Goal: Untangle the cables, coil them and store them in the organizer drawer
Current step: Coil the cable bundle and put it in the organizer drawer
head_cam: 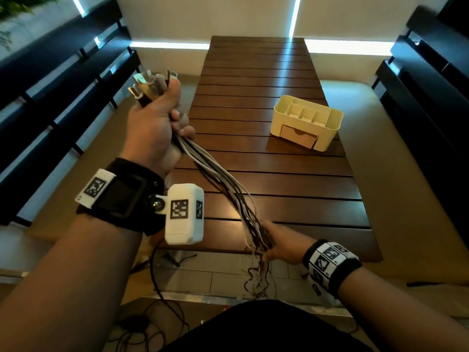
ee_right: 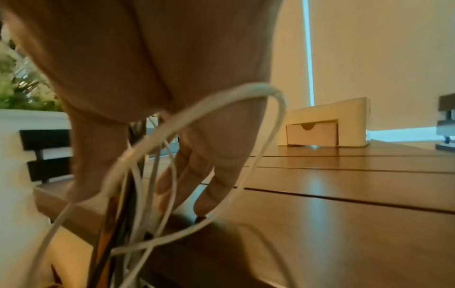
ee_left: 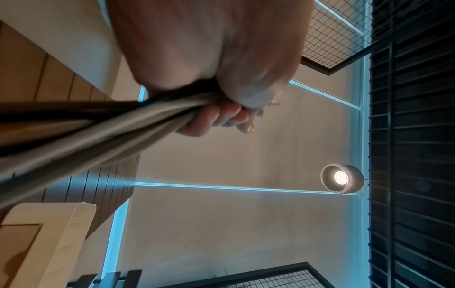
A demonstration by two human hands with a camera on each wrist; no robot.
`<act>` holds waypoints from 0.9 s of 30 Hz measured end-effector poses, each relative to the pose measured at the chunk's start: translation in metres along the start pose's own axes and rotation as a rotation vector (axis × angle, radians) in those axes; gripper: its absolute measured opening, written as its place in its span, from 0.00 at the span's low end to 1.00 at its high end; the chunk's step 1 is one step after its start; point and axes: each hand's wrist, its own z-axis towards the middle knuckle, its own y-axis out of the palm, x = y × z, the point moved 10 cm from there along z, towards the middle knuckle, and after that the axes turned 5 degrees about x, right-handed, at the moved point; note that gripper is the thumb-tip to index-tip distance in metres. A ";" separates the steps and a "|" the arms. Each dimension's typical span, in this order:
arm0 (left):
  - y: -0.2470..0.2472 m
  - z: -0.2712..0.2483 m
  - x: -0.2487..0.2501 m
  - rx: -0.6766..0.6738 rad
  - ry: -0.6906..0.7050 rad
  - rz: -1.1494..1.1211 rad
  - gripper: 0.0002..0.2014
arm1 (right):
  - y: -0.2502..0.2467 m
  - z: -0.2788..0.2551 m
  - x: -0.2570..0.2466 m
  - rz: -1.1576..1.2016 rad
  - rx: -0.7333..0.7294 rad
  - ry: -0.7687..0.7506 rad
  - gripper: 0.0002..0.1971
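I am starting from the fingers (ee_left: 216, 118) of my left hand (head_cam: 154, 123): they are clenching around the upper end of the cables (head_cam: 218, 181), and the plugs (head_cam: 146, 85) are sticking out above the fist. From there the bundle is running down and to the right, in the air over the near part of the surface (head_cam: 279, 174), to my right hand (head_cam: 279, 245). In the head view this hand is closing around the lower part of the bundle near the front edge. In the right wrist view the fingers (ee_right: 211, 175) are looking rather straight and loose, with white loops (ee_right: 221, 101) hanging over them, so I think this grasp is a light one.

Below the right hand the free ends (head_cam: 256, 280) are dangling past the edge toward the floor, wavy and still crossing each other.

What I am fearing: if I am pulling the two hands apart while the strands are still crossing, the tangle may become a tight knot near the right hand. Because the right grasp seems loose, some thin cables may slip out and drop to the floor, where other wires (head_cam: 162, 288) are lying and could mix with them. The left fist is squeezing many plugs together, so hard pulling may stress them.

The organizer (head_cam: 307, 120) is standing well apart on the surface, its drawer (head_cam: 298, 135) not yet open.
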 end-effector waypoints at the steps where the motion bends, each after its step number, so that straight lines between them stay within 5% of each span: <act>1: 0.000 0.000 -0.001 -0.013 -0.007 0.017 0.08 | 0.002 -0.004 -0.001 -0.017 -0.036 0.004 0.41; 4: 0.006 -0.008 -0.011 -0.042 -0.018 0.074 0.09 | -0.014 -0.013 -0.025 -0.053 -0.079 -0.037 0.52; 7: 0.015 -0.017 -0.012 -0.065 -0.015 0.098 0.10 | -0.060 -0.034 -0.082 -0.089 -0.013 -0.176 0.42; 10: 0.029 -0.026 -0.004 -0.126 -0.002 0.127 0.10 | -0.115 -0.057 -0.135 -0.015 0.199 -0.290 0.38; 15: 0.049 -0.042 0.013 -0.213 0.064 0.190 0.10 | -0.165 -0.076 -0.163 -0.221 0.372 -0.247 0.66; 18: 0.046 -0.048 0.021 -0.206 0.078 0.197 0.11 | -0.187 -0.100 -0.166 -0.188 0.387 -0.270 0.73; 23: 0.057 -0.059 0.018 -0.252 0.074 0.191 0.09 | -0.172 -0.100 -0.207 0.311 0.293 -0.621 0.63; 27: 0.070 -0.064 0.016 -0.287 0.033 0.105 0.10 | -0.126 -0.075 -0.220 0.860 0.073 -0.631 0.38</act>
